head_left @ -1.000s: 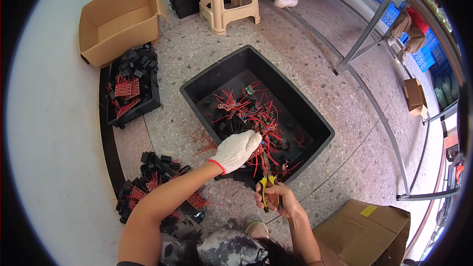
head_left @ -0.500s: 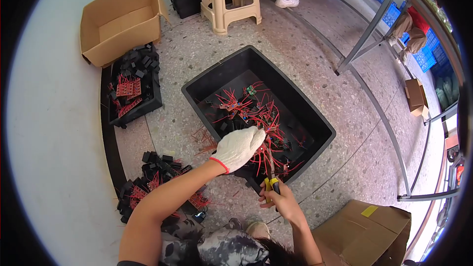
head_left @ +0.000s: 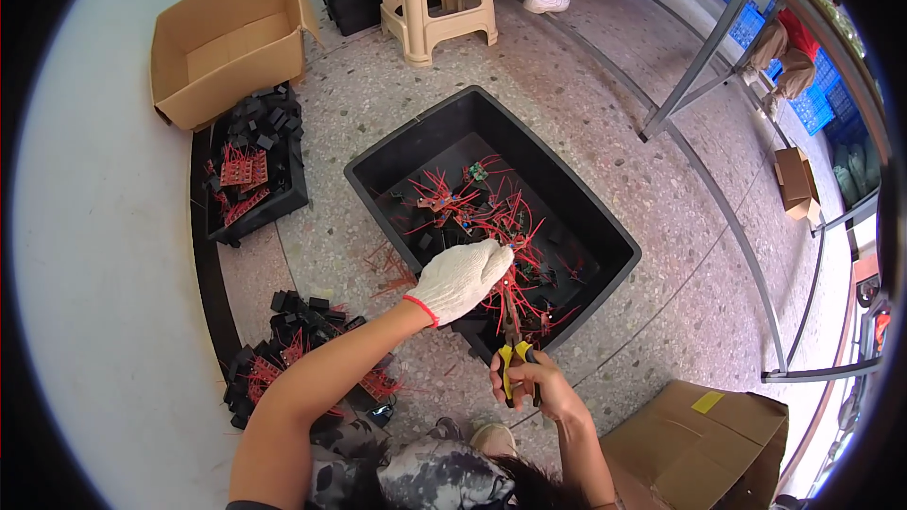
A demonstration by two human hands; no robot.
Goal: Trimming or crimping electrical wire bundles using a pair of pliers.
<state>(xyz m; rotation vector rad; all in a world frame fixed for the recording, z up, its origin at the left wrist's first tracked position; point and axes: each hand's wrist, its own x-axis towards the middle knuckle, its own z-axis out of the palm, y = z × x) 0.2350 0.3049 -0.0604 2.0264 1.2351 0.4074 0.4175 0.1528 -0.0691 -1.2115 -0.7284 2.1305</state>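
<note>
My left hand (head_left: 463, 280), in a white knit glove with a red cuff, is closed at the fingertips on a small red-wired circuit board (head_left: 507, 280), mostly hidden by the glove and wires. My bare right hand (head_left: 534, 385) is wrapped round the yellow and black handles of long-nose pliers (head_left: 511, 338). The jaws point up at the board, among the red wires just beyond the glove's fingertips; whether they grip a wire is too small to tell. Both hands work over the near part of a black plastic tub (head_left: 590, 219), where more wired boards (head_left: 444, 198) lie in a tangle.
On the left, a black crate (head_left: 296, 191) holds black blocks and red boards below an open cardboard box (head_left: 227, 47). More black parts (head_left: 283, 345) are heaped on the floor nearer me. A cardboard box (head_left: 694, 444) stands at right, a beige stool (head_left: 439, 24) behind. Two people are farther off.
My right hand has turned the pliers and shifted slightly left, and their handles now show spread apart. My left hand stays nearly in place over the tub.
</note>
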